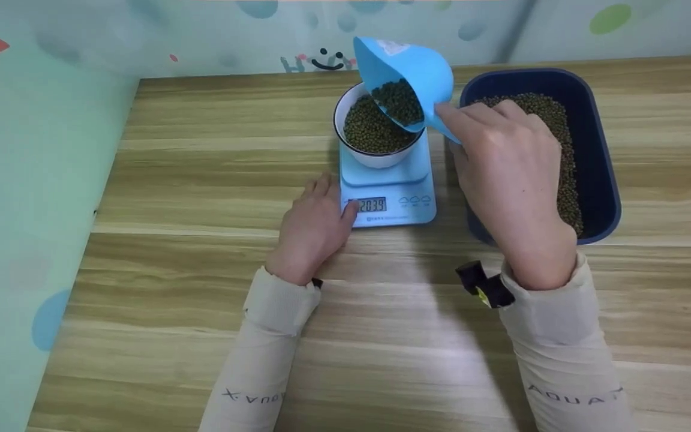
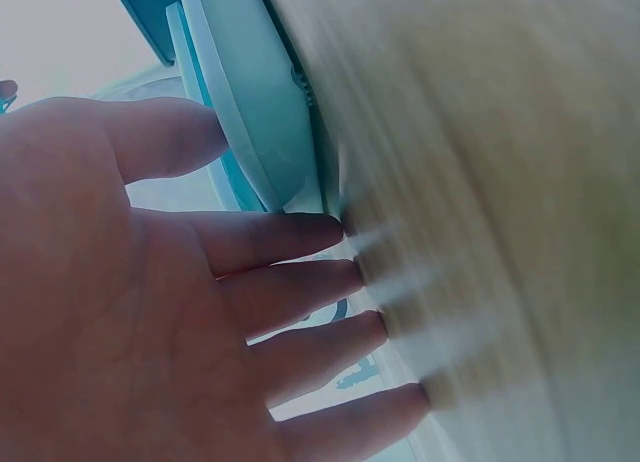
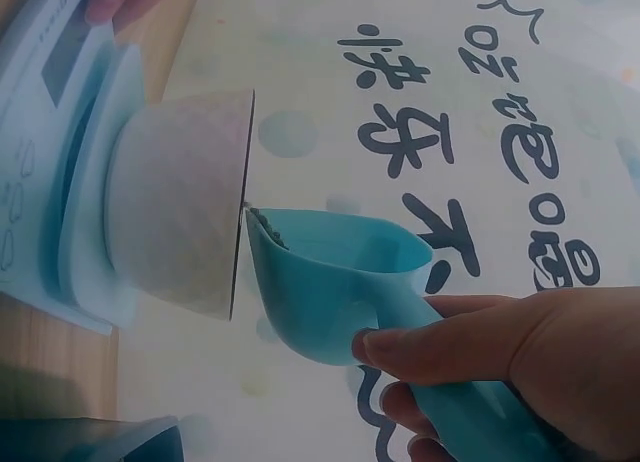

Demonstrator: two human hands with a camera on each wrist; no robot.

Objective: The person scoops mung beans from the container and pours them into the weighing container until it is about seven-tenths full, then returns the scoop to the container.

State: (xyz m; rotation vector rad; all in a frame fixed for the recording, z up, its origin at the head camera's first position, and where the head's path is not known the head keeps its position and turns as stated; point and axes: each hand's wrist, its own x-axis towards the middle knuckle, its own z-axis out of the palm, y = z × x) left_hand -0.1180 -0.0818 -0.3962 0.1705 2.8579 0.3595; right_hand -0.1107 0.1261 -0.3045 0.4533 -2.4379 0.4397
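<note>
My right hand point(image 1: 510, 162) grips the handle of a blue scoop point(image 1: 438, 75), tilted over a white bowl point(image 1: 375, 161) with a dark rim. Green mung beans lie in the scoop and in the bowl. In the right wrist view the scoop point(image 3: 320, 282) has its lip at the bowl's rim point(image 3: 245, 197). The bowl stands on a light blue kitchen scale point(image 1: 420, 210), whose display reads about 203.9. Beside the scale's left edge rests my left hand point(image 1: 315, 225); its thumb touches the scale point(image 2: 245, 102) and its straight fingertips meet the table.
A dark blue bin point(image 1: 606, 198) partly filled with mung beans stands right of the scale, under my right hand. The wooden table point(image 1: 201, 180) meets a patterned wall point(image 1: 231, 36) at the back and another wall on the left.
</note>
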